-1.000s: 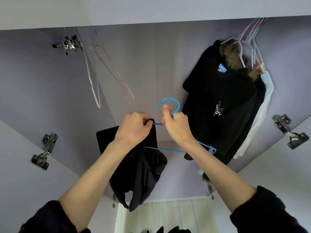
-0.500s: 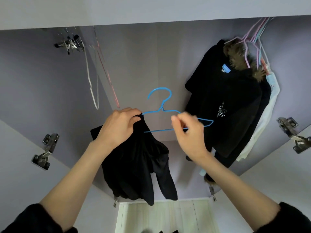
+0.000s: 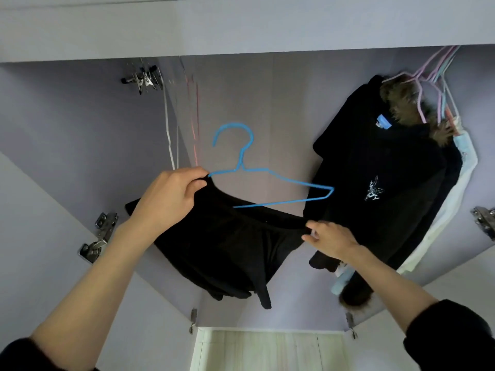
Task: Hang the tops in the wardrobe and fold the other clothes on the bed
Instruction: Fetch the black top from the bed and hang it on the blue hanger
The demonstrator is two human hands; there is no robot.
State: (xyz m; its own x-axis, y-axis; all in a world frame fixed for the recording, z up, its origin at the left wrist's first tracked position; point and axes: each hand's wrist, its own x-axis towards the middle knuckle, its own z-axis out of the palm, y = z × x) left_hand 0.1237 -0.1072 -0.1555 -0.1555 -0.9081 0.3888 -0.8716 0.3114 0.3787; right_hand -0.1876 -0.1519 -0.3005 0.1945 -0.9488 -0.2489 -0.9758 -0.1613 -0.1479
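A black top hangs stretched between my two hands inside the open wardrobe. My left hand grips its left edge together with the left end of a blue wire hanger, whose hook points up. The hanger's right arm sticks out bare, above the cloth. My right hand pinches the top's right edge, lower and to the right of the hanger.
Several dark and white garments hang on pink and pale hangers at the right of the wardrobe. Empty white and red hangers dangle at the upper left. Metal door hinges stick out on both sides. A pale floor panel lies below.
My right hand has let go of the hanger and dropped to the top's right edge, pulling the cloth out wide. My left hand has risen a little with the hanger.
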